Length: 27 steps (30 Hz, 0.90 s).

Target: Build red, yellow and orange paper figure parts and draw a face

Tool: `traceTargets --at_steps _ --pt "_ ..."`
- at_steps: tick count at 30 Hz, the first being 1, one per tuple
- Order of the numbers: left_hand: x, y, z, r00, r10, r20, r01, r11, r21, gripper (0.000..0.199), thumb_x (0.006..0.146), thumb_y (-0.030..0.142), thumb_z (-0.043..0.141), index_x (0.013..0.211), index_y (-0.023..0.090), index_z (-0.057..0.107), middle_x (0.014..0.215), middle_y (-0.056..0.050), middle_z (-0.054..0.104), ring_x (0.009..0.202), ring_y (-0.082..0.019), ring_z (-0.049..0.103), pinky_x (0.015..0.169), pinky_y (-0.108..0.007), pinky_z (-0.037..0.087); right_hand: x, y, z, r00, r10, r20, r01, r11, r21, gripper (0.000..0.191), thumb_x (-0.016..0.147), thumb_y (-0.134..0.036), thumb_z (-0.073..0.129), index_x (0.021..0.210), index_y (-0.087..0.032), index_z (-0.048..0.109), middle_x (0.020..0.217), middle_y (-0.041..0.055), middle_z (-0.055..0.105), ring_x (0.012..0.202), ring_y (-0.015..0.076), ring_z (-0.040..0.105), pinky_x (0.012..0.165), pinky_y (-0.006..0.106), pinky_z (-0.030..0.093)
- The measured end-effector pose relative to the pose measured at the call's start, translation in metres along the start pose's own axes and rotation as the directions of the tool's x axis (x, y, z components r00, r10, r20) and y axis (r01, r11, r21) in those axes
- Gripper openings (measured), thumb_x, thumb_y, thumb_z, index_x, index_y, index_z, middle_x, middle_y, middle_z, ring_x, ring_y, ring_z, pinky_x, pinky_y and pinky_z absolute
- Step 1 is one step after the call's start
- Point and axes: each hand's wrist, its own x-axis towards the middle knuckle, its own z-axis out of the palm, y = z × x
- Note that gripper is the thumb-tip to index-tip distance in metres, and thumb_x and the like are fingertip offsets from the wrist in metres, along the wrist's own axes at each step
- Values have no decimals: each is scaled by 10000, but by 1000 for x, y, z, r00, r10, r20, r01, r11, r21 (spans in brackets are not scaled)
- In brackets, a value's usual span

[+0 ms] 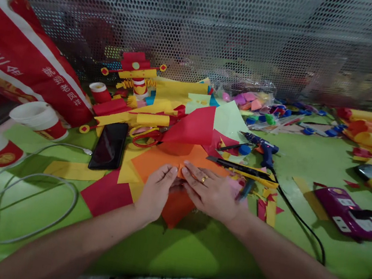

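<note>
Two hands, one small orange paper piece (pixel 180 171): shaping judged part-way

1. Left hand (pixel 156 189): thumb and fingers pinched on the small orange paper piece, at the middle of the work area, over the loose paper.
2. Right hand (pixel 211 189): close against the left, palm down, ring on one finger, fingertips laid on the same piece. Thumb hidden; whether it grips from below cannot be told.
3. Orange sheet (pixel 154 157): flat beyond the hands. A darker orange sheet (pixel 174 208) lies beneath them, one corner towards the wearer; any join to the held piece is hidden.
4. Done, by appearance: one cup figure (pixel 140 85), upright at the back, with a red and yellow paper hat (pixel 134 63).
5. Left, by judgement: the held piece looks unfinished, its folds covered by fingers. A large red sheet (pixel 191 128) lies loose behind the orange one.
6. Tools, all lying out of hand: scissors (pixel 145 136), left of the red sheet; cutter knife (pixel 243 169), just beyond the right hand; glue gun (pixel 266 148), farther back.
7. Support: green table (pixel 188 254).
</note>
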Motion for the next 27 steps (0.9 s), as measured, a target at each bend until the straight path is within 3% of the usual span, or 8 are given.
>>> traceTargets --at_steps 9,14,17,19,21,24,26,27 --pt "3 -2 1 1000 -12 -20 10 995 -102 265 634 360 720 658 169 537 615 41 573 654 -134 597 724 -315 501 -3 0 4 999 -7 47 10 997 -80 293 880 -140 403 1037 -79 643 1055 158 670 805 196 641 689 321 540" --pt "5 -1 1 999 -29 -34 28 999 -44 277 605 350 744 659 156 554 625 39 585 595 -106 573 683 -288 499 -4 -2 3 995 4 98 6 995 -98 309 872 -127 397 1064 -90 637 1056 155 670 799 196 641 694 324 543" --pt "6 0 0 999 -33 -24 32 999 -29 298 596 344 747 650 160 518 605 38 585 567 -106 565 644 -281 498 -4 -3 4 995 35 93 -34 999 -12 309 875 -144 405 1074 -84 634 1082 159 662 846 214 648 724 339 544" --pt "7 1 -1 999 -24 -23 23 1000 -20 312 596 350 745 652 166 500 598 42 574 573 -106 561 634 -275 498 -4 -4 4 990 117 72 -127 980 152 305 887 -193 413 1082 -105 631 1107 143 655 916 218 640 785 350 534" --pt "7 2 -2 1000 12 -16 -12 1000 26 322 604 368 737 653 170 488 602 45 559 587 -106 555 631 -271 499 -3 -3 5 958 276 76 -282 869 407 309 899 -265 414 1078 -131 627 1085 123 667 948 202 635 807 337 528" --pt "6 2 -3 996 80 49 -88 977 193 316 660 404 686 639 175 470 612 46 536 622 -114 556 652 -280 505 0 -1 6 803 557 211 -520 483 705 307 884 -365 442 1020 -159 626 905 85 705 774 154 656 659 275 537" --pt "5 3 -4 987 107 122 -142 933 330 291 710 414 633 641 179 475 624 40 538 647 -120 559 675 -285 502 2 0 7 720 614 323 -584 284 761 282 843 -405 500 900 -166 640 762 51 687 641 130 625 565 246 503" --pt "4 2 -4 981 117 156 -170 905 390 275 732 413 606 651 180 485 638 34 548 660 -122 561 687 -286 497 3 1 7 712 604 359 -594 244 766 268 823 -409 525 827 -167 642 714 40 670 615 126 606 553 242 485"
